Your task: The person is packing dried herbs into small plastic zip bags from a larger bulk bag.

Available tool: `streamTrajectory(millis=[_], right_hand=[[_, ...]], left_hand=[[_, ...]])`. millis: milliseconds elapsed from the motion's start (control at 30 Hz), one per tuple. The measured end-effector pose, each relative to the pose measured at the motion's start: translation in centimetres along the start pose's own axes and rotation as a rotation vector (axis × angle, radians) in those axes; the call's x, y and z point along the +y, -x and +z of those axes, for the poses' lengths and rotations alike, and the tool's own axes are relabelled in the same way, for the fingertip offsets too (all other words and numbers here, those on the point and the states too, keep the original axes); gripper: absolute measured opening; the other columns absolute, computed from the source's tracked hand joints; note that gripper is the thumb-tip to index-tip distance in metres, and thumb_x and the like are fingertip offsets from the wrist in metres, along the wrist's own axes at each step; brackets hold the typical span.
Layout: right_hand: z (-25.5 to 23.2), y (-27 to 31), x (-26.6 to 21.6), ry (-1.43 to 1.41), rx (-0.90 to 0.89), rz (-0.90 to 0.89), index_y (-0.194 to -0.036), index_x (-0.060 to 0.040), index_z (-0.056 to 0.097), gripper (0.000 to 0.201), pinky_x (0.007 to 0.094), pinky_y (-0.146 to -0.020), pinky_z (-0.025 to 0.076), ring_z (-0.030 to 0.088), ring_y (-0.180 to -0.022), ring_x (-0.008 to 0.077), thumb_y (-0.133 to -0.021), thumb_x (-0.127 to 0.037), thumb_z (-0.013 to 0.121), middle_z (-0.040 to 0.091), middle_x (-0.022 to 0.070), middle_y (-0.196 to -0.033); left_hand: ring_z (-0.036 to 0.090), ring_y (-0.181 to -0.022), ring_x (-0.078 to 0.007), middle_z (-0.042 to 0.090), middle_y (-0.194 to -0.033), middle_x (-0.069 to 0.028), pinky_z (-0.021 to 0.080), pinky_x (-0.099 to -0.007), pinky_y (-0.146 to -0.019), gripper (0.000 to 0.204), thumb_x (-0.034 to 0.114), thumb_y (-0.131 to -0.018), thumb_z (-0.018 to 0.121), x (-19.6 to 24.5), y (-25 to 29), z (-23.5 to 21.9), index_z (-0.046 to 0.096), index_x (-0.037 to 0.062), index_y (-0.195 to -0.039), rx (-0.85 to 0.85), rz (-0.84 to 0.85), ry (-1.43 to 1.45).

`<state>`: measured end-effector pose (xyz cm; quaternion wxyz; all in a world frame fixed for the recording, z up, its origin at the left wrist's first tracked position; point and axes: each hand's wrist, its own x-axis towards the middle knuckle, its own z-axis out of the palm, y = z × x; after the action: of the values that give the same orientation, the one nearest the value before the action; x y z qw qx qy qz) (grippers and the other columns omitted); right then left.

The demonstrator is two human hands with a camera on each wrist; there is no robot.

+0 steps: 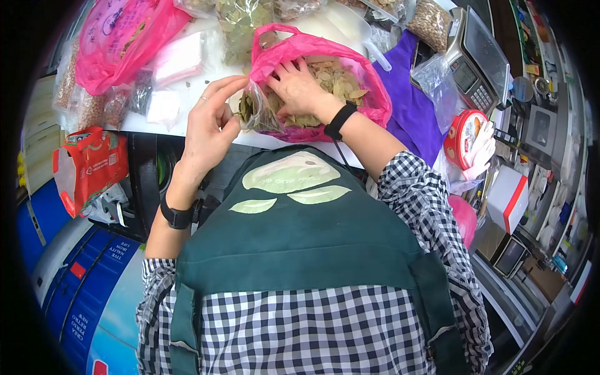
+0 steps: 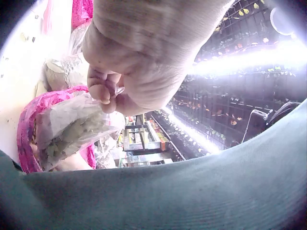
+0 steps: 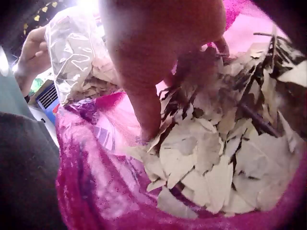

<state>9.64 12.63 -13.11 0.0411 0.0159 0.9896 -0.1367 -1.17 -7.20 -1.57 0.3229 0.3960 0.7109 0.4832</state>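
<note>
My left hand [image 1: 209, 122] pinches the top edge of a clear plastic bag [image 2: 79, 127] between thumb and fingers. Dried leaves fill the lower part of that bag, which leans by the near left rim of a pink plastic bag [image 1: 381, 100]. The pink bag stands wide-mouthed and holds a heap of dried leaves [image 3: 206, 167], pale and flat, with some dark stems among them. Inside it, my right hand [image 1: 300, 90] reaches down into the leaves, fingers spread apart; in the right wrist view its fingertips are partly hidden by leaves.
Another pink bag [image 1: 119, 44] and a stack of white packets [image 1: 178, 59] lie to the left. Purple cloth [image 1: 409, 100], a scale [image 1: 469, 75] and a red round tin [image 1: 461, 134] are on the right. A white scoop [image 1: 378, 56] lies behind the pink bag.
</note>
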Motion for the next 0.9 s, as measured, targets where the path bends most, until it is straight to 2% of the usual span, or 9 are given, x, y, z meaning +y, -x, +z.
streamTrajectory(millis=[33,67,200,267,400,467,633,733,900], right_hand=[[0.1,-0.2,-0.2,0.023,-0.070,0.018,-0.131,-0.0129,0.056,0.079,0.0633,-0.109,0.028,0.037,-0.134,0.0374,-0.061,-0.034,0.086,0.044,0.0161,-0.140],[0.2,0.1,-0.4,0.065,-0.006,-0.014,-0.126,-0.0143,0.060,0.072,0.0652,-0.107,0.029,0.038,-0.133,0.0364,-0.062,-0.034,0.085,0.045,0.0147,-0.140],[-0.6,0.9,-1.0,0.065,-0.051,-0.059,-0.126,-0.0175,0.061,0.072,0.0652,-0.106,0.030,0.040,-0.132,0.0364,-0.060,-0.035,0.086,0.050,0.0128,-0.135],[-0.9,0.8,-0.9,0.074,-0.051,-0.067,-0.120,-0.0177,0.064,0.054,0.0613,-0.106,0.031,0.039,-0.132,0.0348,-0.069,-0.030,0.080,0.051,0.0105,-0.131],[-0.1,2.0,0.2,0.116,0.016,-0.123,-0.107,-0.0141,0.069,0.032,0.0551,-0.103,0.035,0.042,-0.129,0.0314,-0.075,-0.019,0.070,0.054,0.0084,-0.129],[-1.5,3.8,0.6,0.076,-0.132,-0.075,-0.099,-0.0119,0.071,0.024,0.0496,-0.101,0.037,0.045,-0.125,0.0288,-0.076,-0.013,0.062,0.055,0.0082,-0.128],[-3.3,8.0,2.9,0.078,0.039,-0.134,-0.102,-0.0101,0.070,0.029,0.0493,-0.104,0.036,0.046,-0.126,0.0304,-0.074,-0.013,0.068,0.055,0.0095,-0.133],[-6.1,8.8,2.9,-0.136,0.090,-0.039,-0.103,-0.0079,0.070,0.035,0.0508,-0.106,0.037,0.046,-0.127,0.0335,-0.073,-0.024,0.079,0.056,0.0118,-0.133],[-4.6,7.4,6.0,-0.247,0.168,0.129,-0.113,-0.0072,0.065,0.042,0.0427,-0.102,0.042,0.052,-0.120,0.0360,-0.077,-0.025,0.076,0.058,0.0154,-0.129]], left_hand=[[0.045,-0.057,-0.0021,0.050,-0.138,-0.0076,0.040,-0.0192,-0.054,0.065,-0.015,-0.073,0.048,0.0,0.1,-0.3,0.055,0.0020,-0.135,-0.028,-0.013,-0.023],[0.045,-0.057,-0.0021,0.050,-0.138,-0.0076,0.040,-0.0192,-0.054,0.065,-0.015,-0.073,0.048,-0.1,0.2,-0.4,0.055,0.0020,-0.135,-0.025,-0.014,-0.025],[0.045,-0.057,-0.0018,0.050,-0.138,-0.0073,0.040,-0.0193,-0.053,0.065,-0.016,-0.072,0.048,-0.6,0.5,-0.3,0.055,0.0020,-0.135,-0.005,-0.018,-0.018],[0.046,-0.058,-0.0017,0.050,-0.138,-0.0071,0.039,-0.0194,-0.053,0.065,-0.016,-0.072,0.048,-0.6,0.3,-0.1,0.055,0.0020,-0.135,-0.002,-0.016,-0.009],[0.043,-0.055,-0.0030,0.054,-0.133,-0.0063,0.038,-0.0205,-0.053,0.063,-0.015,-0.071,0.049,-0.1,0.1,-0.1,0.058,0.0037,-0.132,0.014,-0.002,-0.008],[0.041,-0.053,-0.0044,0.057,-0.129,-0.0060,0.038,-0.0216,-0.053,0.062,-0.013,-0.070,0.051,-0.2,0.1,0.1,0.060,0.0052,-0.129,0.044,-0.011,0.015],[0.040,-0.053,-0.0048,0.058,-0.128,-0.0065,0.038,-0.0220,-0.053,0.060,-0.012,-0.070,0.052,-0.2,0.0,0.4,0.062,0.0045,-0.127,0.043,0.014,0.047],[0.041,-0.054,-0.0050,0.058,-0.127,-0.0070,0.038,-0.0221,-0.053,0.059,-0.012,-0.070,0.052,-0.1,-0.1,0.8,0.062,0.0038,-0.126,0.039,0.025,0.042],[0.041,-0.054,-0.0054,0.058,-0.127,-0.0074,0.039,-0.0222,-0.054,0.059,-0.012,-0.071,0.051,0.0,-0.3,1.0,0.061,0.0038,-0.126,0.037,0.044,0.019]])
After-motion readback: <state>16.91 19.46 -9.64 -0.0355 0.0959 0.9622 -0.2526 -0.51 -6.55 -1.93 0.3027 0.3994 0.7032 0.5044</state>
